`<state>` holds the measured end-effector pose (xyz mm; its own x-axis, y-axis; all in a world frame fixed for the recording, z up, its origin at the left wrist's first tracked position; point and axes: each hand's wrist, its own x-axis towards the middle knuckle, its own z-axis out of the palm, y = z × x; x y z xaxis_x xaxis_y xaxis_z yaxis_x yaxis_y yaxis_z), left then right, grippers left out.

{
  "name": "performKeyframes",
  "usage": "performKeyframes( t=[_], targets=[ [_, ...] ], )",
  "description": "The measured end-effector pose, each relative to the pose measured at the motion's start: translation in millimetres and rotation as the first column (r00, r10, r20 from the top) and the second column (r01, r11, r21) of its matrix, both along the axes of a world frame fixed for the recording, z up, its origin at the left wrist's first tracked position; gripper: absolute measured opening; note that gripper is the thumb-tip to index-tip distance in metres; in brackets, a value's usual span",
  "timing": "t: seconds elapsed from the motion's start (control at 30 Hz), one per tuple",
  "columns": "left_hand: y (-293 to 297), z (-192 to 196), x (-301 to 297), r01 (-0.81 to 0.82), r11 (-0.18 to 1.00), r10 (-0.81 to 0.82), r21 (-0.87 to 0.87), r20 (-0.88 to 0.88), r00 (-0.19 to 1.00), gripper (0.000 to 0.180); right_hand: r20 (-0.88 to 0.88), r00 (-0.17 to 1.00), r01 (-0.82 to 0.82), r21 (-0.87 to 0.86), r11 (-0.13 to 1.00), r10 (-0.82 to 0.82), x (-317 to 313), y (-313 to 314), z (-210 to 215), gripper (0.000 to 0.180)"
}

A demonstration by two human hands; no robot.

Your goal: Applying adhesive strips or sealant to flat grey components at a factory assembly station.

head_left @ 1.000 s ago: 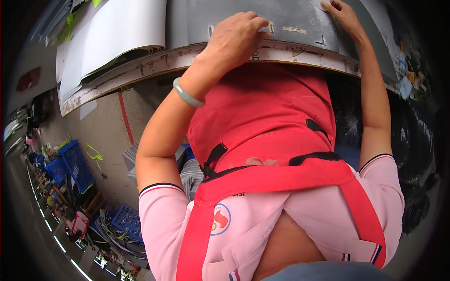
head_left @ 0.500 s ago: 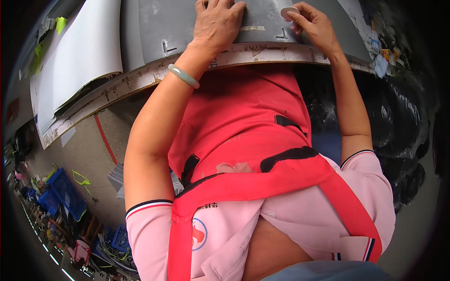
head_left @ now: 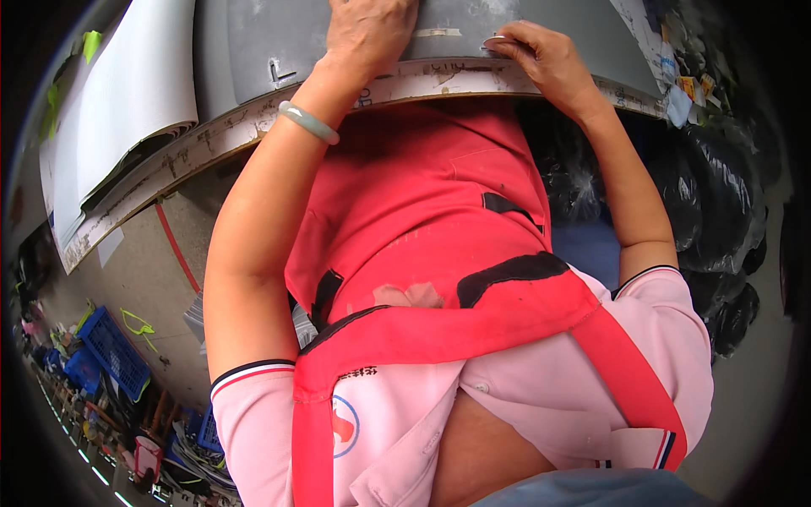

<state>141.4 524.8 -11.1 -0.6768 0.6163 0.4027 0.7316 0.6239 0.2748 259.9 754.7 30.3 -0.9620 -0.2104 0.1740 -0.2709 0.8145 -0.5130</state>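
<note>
A thin, pale round disc [head_left: 497,40] is pinched between the thumb and fingers of my right hand [head_left: 547,68]. Seen nearly edge-on, it is close to or touching the dark grey sheet [head_left: 473,15] by its near edge. My left hand [head_left: 370,35] rests on the same sheet, left of the disc; the picture's upper edge cuts off its fingers. On the sheet are a white L-shaped corner mark [head_left: 280,73] and a short beige strip [head_left: 438,33] between my hands. A pale green bangle [head_left: 309,123] circles my left wrist.
Large white sheets [head_left: 127,93] with curled edges lie on the left of the worn white table edge [head_left: 456,80]. Black plastic bags [head_left: 718,194] are piled below it on the right. Blue crates [head_left: 114,351] and clutter stand on the floor at lower left.
My right hand has lowered the disc toward the sheet's near edge and tilted it from face-on to nearly edge-on. The view has shifted slightly; my left hand stays on the sheet.
</note>
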Motion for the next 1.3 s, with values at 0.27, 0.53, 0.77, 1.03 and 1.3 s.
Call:
performKeyframes(
  t=[0.27,0.53,0.77,1.03,1.3],
  targets=[
    [1.8,-4.7,-3.9,0.003,0.999,-0.003,0.033,0.004,1.000,0.025,0.333,0.871,0.457,-0.284,0.843,-0.360,7.9,-4.7,-8.5,0.025],
    [-1.2,2.8,-6.2,0.013,0.999,-0.014,0.048,0.012,1.000,0.024,0.689,0.709,0.258,-0.057,0.964,-0.149,-29.2,21.8,31.5,0.029],
    [-0.7,-20.7,-4.2,-0.031,1.000,0.031,-0.001,-0.042,0.999,0.031,0.133,0.945,0.319,-0.176,0.931,-0.299,-116.9,51.4,-5.9,0.023],
    [0.9,-15.5,-2.5,-0.023,1.000,0.023,0.005,-0.011,1.000,0.032,-0.168,0.971,0.170,-0.013,0.985,-0.169,-195.6,63.5,-32.3,0.021],
    [-10.2,-17.3,-4.6,-0.061,0.998,0.061,0.005,-0.001,0.998,0.032,-0.017,0.991,0.130,0.245,0.961,-0.130,-208.5,25.5,-11.1,0.022]
  ],
)
